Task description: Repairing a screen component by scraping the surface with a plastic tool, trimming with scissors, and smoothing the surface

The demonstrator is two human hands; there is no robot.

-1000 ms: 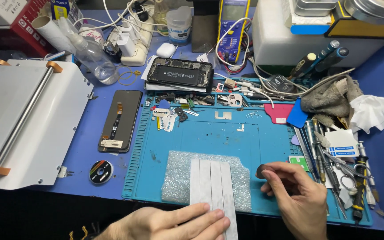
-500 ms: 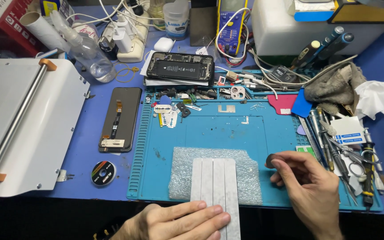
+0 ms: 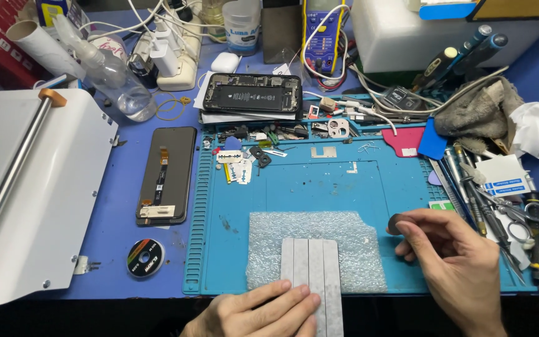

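We are pressing our flattened left hand [image 3: 263, 309] on the grey ribbed strip [image 3: 312, 274] lying over the bubble-wrap sheet [image 3: 313, 249] at six o'clock on the blue silicone mat [image 3: 344, 187], while our right hand [image 3: 453, 262], at four o'clock, is pinching a small dark disc [image 3: 395, 224], needing careful placement next.

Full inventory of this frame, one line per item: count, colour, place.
silicone mat: 1, blue, centre
foam sheet: 1, grey, front of mat
strips: 4, grey, side by side on foam
opened phone: 1, black, behind mat
display panel: 1, black, left of mat
tape roll: 1, black, front left
white machine: 1, far left
rag: 1, grey, back right
left hand: on strips
right hand: pinching small dark disc
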